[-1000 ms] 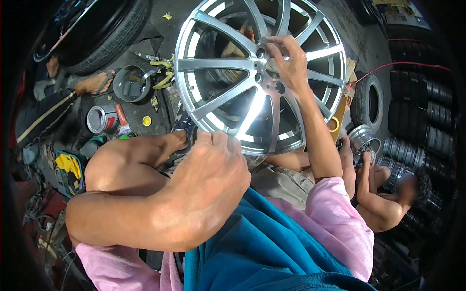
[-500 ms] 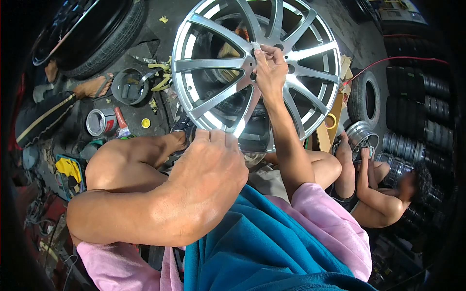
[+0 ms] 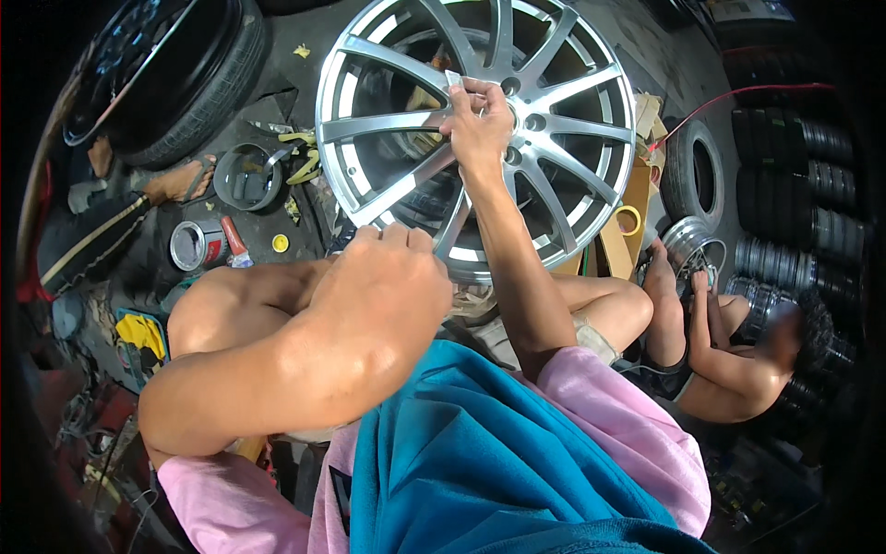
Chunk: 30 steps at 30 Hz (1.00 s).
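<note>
A large silver multi-spoke wheel rim fills the upper middle. My left hand has its fingers curled over the rim's lower-left edge, gripping it; the fingertips are hidden. My right hand is at the spokes just left of the hub, pinching a small pale, thin piece between thumb and fingers. Beneath the rim, another round metal shape shows through the gaps, partly hidden.
Left: tire, metal bowl, paint can, someone's sandalled foot. Right: cardboard, tape roll, red hose, tire, stacked wheels, and a seated co-worker handling a smaller rim.
My right hand has moved left from the hub onto the spokes beside it, the pale piece now showing above its fingers. The rim and my left hand have shifted slightly up and left in view.
</note>
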{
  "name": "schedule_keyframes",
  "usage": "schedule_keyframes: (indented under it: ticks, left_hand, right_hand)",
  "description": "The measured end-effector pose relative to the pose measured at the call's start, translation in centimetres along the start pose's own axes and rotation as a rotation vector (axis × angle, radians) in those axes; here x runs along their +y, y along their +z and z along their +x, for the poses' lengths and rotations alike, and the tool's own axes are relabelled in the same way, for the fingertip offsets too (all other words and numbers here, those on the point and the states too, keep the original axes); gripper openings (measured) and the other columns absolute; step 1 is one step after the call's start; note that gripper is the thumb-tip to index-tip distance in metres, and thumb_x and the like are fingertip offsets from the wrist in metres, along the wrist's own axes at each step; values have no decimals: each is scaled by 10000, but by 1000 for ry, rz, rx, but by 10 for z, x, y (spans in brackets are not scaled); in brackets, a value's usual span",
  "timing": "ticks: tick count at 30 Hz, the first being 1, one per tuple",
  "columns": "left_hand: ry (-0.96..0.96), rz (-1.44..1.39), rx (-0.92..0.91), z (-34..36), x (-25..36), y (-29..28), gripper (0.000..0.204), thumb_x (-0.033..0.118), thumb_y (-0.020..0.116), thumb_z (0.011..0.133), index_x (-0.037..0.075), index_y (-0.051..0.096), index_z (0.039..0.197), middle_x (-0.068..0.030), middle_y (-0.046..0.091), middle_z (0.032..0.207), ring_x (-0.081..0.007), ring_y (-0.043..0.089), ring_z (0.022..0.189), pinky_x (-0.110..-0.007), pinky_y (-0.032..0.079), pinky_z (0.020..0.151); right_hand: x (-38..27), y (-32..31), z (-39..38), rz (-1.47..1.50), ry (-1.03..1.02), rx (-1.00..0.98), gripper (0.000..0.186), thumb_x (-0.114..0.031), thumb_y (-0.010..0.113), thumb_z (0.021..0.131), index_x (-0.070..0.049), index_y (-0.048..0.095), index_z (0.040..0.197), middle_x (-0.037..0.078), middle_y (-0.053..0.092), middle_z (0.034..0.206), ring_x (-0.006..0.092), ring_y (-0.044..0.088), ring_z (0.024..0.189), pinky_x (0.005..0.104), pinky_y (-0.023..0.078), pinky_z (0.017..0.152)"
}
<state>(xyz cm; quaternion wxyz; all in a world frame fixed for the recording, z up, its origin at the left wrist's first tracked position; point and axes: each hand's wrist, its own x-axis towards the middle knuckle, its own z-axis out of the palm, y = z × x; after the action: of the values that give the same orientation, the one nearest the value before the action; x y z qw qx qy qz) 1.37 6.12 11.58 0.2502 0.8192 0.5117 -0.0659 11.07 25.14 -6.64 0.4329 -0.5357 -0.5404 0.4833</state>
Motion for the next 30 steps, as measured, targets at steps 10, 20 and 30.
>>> schedule_keyframes:
  ticks: [10, 20, 30]
  left_hand:
    - [-125, -195, 173, 36, -76, 7, 353, 319, 727, 970, 20, 717, 1157, -203, 707, 1099, -404, 666, 1096, -502, 526, 964]
    - [-208, 27, 367, 83, -126, 44, 653, 282, 812, 868, -21, 572, 1394, -259, 634, 1296, -437, 597, 1278, -497, 483, 1097]
    - [-262, 9, 267, 116, -158, 63, 408, 280, 753, 947, -27, 680, 1205, -271, 725, 1091, -465, 683, 1061, -529, 532, 955]
  right_hand:
    - [-23, -134, 23, -109, -11, 102, 546, -480, 843, 921, 31, 722, 1070, 8, 640, 850, 105, 555, 771, 302, 473, 703]
    - [59, -316, -67, -334, 26, 344, 447, -396, 735, 1029, -61, 614, 759, -51, 542, 758, 85, 450, 744, 300, 402, 683]
    - [70, -244, -124, -95, 390, 130, 454, -538, 719, 1009, -84, 740, 992, -85, 502, 787, 50, 383, 720, 253, 306, 630]
